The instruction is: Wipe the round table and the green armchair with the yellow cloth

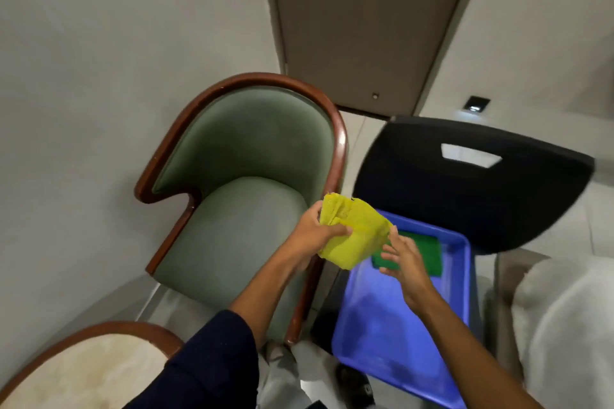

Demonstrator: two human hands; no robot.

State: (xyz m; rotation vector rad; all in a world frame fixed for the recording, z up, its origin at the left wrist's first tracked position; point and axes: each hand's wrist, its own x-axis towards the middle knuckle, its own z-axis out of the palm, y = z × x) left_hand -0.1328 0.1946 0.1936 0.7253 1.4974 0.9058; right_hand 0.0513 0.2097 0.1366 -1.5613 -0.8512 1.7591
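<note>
Plain off-white walls [99, 76] meet at a closed brown door [365, 16], with pale floor tiles [360, 129] below it. A black plastic chair [465, 196] with a handle slot in its back stands right of centre, carrying a blue tray [398, 325]. A pale, fuzzy seat [564, 325] fills the lower right corner.

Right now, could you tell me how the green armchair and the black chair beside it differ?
The green armchair is upholstered with a curved wooden rim; the black chair looks hard and unpadded, with a handle slot in its back. The armchair's seat is bare; the black chair carries a blue tray. Both stand side by side.
</note>
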